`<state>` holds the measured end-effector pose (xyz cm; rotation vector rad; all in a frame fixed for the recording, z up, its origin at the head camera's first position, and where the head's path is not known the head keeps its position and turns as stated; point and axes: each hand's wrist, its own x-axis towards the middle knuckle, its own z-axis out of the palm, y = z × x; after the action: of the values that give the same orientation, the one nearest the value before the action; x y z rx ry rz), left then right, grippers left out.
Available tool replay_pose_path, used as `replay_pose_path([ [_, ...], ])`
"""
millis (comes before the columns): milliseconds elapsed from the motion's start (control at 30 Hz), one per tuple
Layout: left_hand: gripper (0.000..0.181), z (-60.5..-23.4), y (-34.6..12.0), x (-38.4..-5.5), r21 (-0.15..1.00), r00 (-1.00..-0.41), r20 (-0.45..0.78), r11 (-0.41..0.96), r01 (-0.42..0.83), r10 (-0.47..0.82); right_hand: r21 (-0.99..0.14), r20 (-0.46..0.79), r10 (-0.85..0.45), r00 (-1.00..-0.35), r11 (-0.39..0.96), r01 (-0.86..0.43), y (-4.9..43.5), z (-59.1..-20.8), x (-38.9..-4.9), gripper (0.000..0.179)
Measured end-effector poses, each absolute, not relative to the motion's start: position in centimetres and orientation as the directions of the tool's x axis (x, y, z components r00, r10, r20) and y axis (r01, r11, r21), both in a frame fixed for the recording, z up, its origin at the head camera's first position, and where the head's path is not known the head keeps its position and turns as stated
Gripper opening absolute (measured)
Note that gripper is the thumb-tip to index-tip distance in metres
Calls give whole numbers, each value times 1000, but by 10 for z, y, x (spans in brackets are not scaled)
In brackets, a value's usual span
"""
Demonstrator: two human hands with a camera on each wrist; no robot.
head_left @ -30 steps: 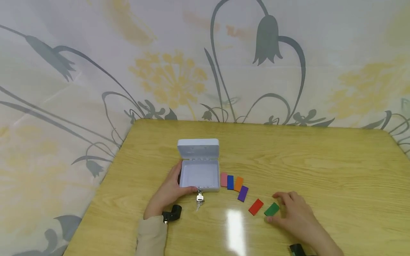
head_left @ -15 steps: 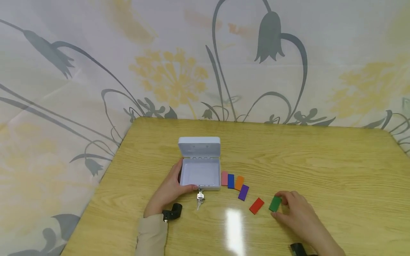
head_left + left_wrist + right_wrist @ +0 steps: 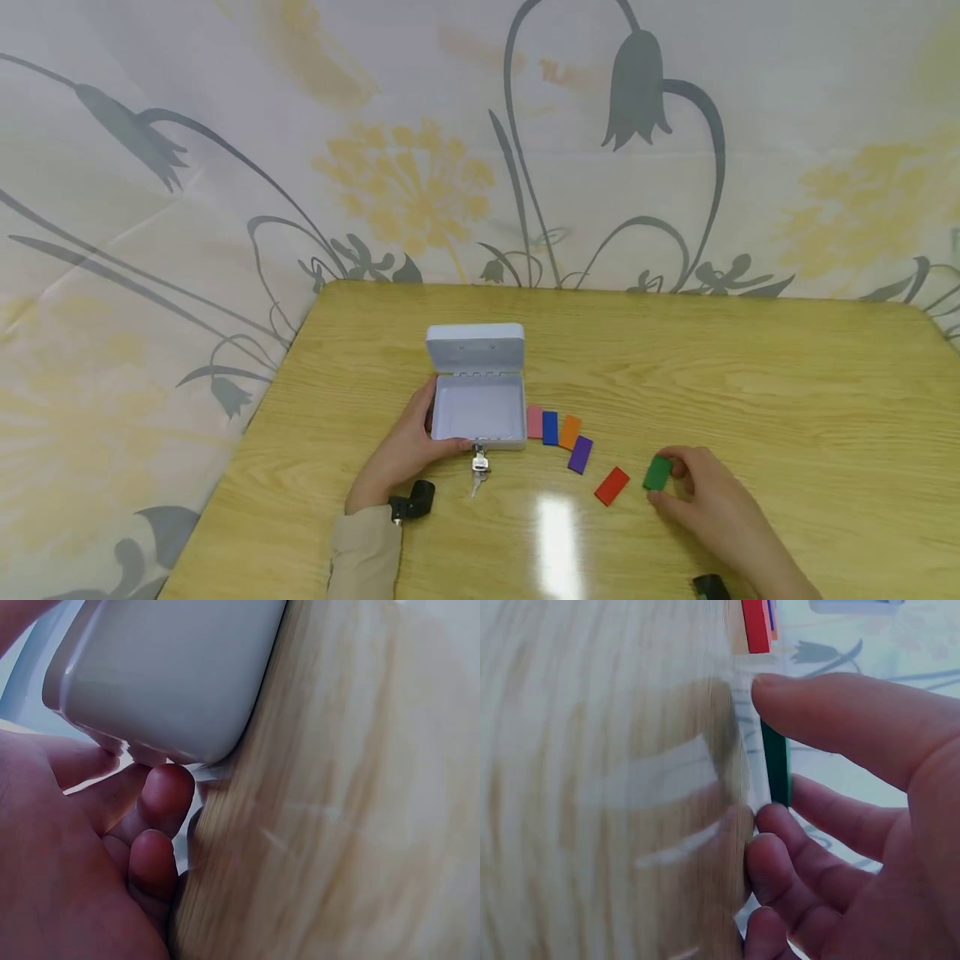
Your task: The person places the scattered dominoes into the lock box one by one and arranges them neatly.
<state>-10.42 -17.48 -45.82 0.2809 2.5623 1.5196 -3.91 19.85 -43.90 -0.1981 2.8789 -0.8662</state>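
A small white metal cash box (image 3: 476, 333) stands on the table with its lid raised and nothing inside. My left hand (image 3: 401, 450) grips its left side, thumb along the front edge; the left wrist view shows fingertips (image 3: 166, 795) at the box's lower edge. Keys (image 3: 480, 465) hang from the front lock. To the right, my right hand (image 3: 708, 496) pinches a green domino-like block (image 3: 657, 472) between thumb and fingers. In the right wrist view the green block (image 3: 778, 765) stands out as a thin slab just above the wood. A red block (image 3: 612, 486) lies left of it.
Pink (image 3: 535, 422), blue (image 3: 550, 428), orange (image 3: 570, 432) and purple (image 3: 580, 455) blocks trail from the box's right side towards the red one. A flower-patterned curtain or wall covering (image 3: 412, 183) rises behind the wooden table (image 3: 750, 367).
The right thumb and fingers have closed on the green block, which has slid a little right, away from the red one, and turned more upright. The left hand keeps its hold on the cash box.
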Motion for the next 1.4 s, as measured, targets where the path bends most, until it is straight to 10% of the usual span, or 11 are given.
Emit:
replay_pose_path([
  [1400, 104, -438, -173, -97, 898, -965, -116, 439, -1, 235, -653, 4, -303, -953, 721, -232, 136, -405, -93, 46],
])
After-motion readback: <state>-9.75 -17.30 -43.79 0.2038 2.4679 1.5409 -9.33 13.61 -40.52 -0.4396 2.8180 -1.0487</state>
